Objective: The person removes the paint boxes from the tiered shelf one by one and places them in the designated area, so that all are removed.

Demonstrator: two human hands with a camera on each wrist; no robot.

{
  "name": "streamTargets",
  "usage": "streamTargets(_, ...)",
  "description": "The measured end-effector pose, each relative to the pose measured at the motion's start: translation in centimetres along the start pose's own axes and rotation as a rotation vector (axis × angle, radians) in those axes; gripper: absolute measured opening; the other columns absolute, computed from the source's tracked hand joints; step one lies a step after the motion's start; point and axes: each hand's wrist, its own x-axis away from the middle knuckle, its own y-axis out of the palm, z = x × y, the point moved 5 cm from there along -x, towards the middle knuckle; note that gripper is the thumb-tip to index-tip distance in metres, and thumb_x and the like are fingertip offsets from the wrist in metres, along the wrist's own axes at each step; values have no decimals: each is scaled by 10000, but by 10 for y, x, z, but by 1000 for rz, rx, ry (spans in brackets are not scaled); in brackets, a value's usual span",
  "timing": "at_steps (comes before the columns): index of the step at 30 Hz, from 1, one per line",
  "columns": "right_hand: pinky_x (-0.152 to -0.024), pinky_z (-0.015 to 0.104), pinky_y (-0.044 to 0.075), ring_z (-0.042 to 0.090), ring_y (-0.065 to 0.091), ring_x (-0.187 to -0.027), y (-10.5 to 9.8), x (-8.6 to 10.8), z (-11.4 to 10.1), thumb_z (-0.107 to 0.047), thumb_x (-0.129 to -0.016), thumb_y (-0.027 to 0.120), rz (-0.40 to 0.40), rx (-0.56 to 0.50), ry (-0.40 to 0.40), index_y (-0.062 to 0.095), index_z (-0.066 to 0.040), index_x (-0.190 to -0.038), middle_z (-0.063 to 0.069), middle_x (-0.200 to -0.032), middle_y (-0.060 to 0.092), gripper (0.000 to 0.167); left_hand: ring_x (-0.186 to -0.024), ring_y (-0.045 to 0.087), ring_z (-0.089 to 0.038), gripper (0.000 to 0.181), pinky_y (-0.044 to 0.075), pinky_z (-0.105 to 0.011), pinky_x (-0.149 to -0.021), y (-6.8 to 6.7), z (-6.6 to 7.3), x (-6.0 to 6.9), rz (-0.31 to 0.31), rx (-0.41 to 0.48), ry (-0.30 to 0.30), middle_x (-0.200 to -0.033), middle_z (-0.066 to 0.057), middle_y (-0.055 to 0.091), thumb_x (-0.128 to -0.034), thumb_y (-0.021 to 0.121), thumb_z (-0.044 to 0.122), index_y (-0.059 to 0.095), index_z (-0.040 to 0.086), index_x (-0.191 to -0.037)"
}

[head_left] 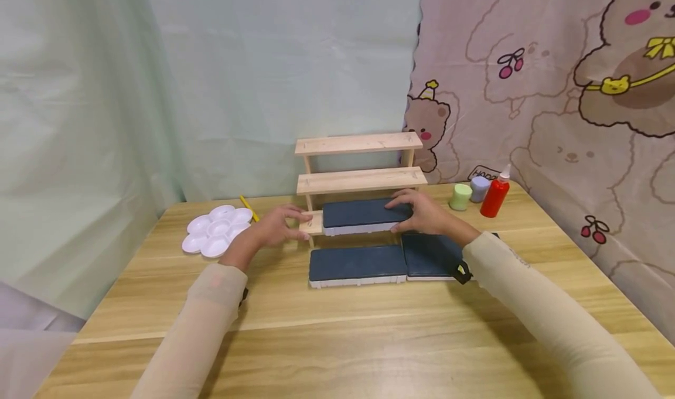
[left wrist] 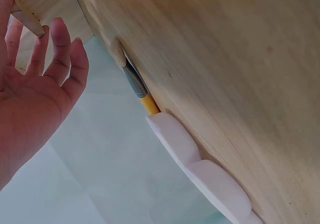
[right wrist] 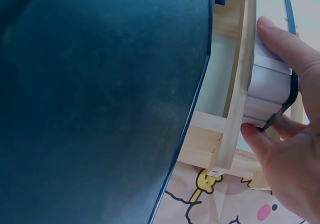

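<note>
A stepped wooden shelf (head_left: 361, 180) stands towards the back of the table. On its lowest tier lies a flat white box with a dark blue lid (head_left: 361, 214). My right hand (head_left: 426, 213) grips this box at its right end, thumb against the white front side (right wrist: 272, 81). With my left hand (head_left: 275, 225) I hold the left end of the lowest tier (head_left: 311, 224), beside the box. The left wrist view shows the wooden end (left wrist: 27, 20) between thumb and fingers. Two similar dark-lidded boxes, one left (head_left: 358, 263) and one right (head_left: 429, 255), lie before the shelf.
At left on the wooden table (head_left: 337, 340) lie a white flower-shaped palette (head_left: 218, 228) and a yellow-handled paintbrush (left wrist: 137, 84). A green jar (head_left: 461, 197), a lilac jar (head_left: 479, 188) and a red bottle (head_left: 494, 198) stand at right. Curtains (head_left: 285, 65) hang behind.
</note>
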Motion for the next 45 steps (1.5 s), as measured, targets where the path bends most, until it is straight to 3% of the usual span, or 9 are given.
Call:
streamTargets(20, -1047, 559, 395, 375, 483, -1296, -7, 9, -2, -253, -708, 917, 16, -16, 14, 729, -69, -1192, 209, -1377, 554, 551, -1350, 405, -428, 562, 357, -556, -1086, 2, -1, -3, -2, -17, -9, -1413, -229, 513, -817, 821, 301, 655, 71, -1301)
streamTargets(33, -1001, 544, 441, 354, 497, -1288, -8, 19, -24, -244, -720, 909, 54, -58, -28, 737, -77, -1182, 181, -1368, 575, 520, -1346, 406, -435, 553, 364, -560, -1079, 0, 0, -1, 0, -18, -18, -1418, -242, 501, -818, 826, 273, 655, 59, -1299)
streamTargets(45, -989, 565, 457, 359, 537, -1254, -10, 26, -30, -265, -721, 909, 81, -73, -44, 741, -72, -1170, 157, -1362, 588, 517, -1340, 412, -431, 578, 365, -568, -1074, 1, -1, 0, -5, -31, -7, -1418, -241, 499, -818, 821, 283, 638, 62, -1320)
